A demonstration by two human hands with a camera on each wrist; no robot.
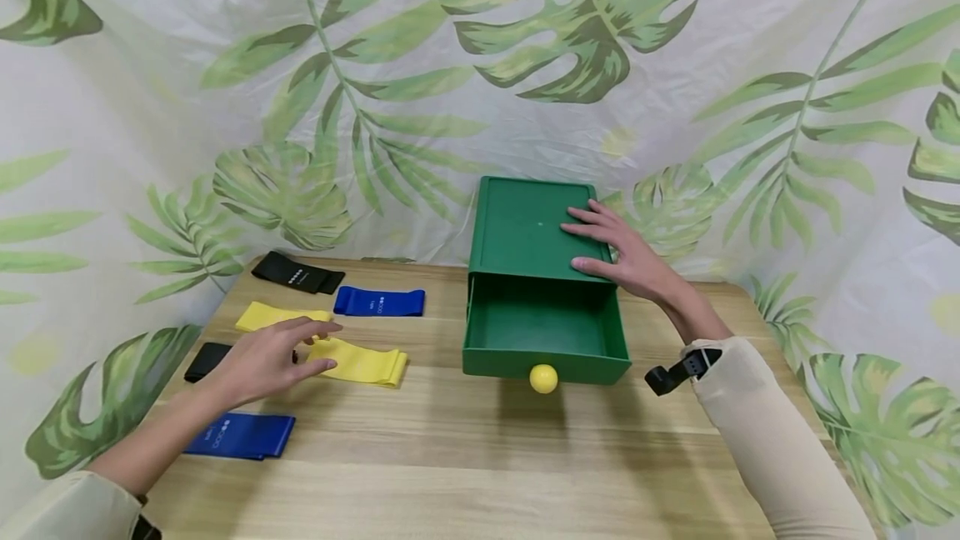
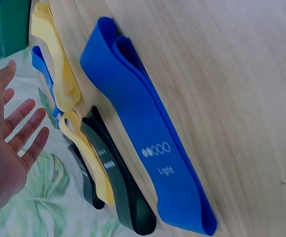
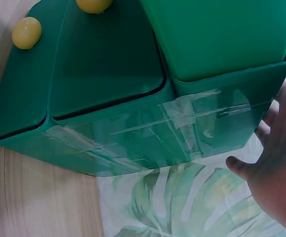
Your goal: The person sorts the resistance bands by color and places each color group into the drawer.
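My left hand [image 1: 266, 357] hovers over two yellow resistance bands [image 1: 360, 362] on the left side of the table, its fingers loosely spread and holding nothing. In the left wrist view the hand [image 2: 9, 133] is empty too, beside folded bands. The nearest of these is a blue resistance band [image 2: 133, 118] printed "Light". My right hand [image 1: 626, 252] rests on top of a green drawer cabinet [image 1: 532, 227], fingers spread near its right edge. The cabinet's top drawer [image 1: 547, 367] is pulled out, showing a bare inside and a round yellow knob [image 1: 543, 378].
Behind the left hand lie a black band [image 1: 297, 273] and another blue band [image 1: 379, 302]. A second black band [image 2: 118, 177] sits between yellow and blue ones. Lower closed drawers [image 3: 108, 59] have yellow knobs. A leaf-print cloth [image 1: 375, 107] hangs behind the wooden table [image 1: 420, 473].
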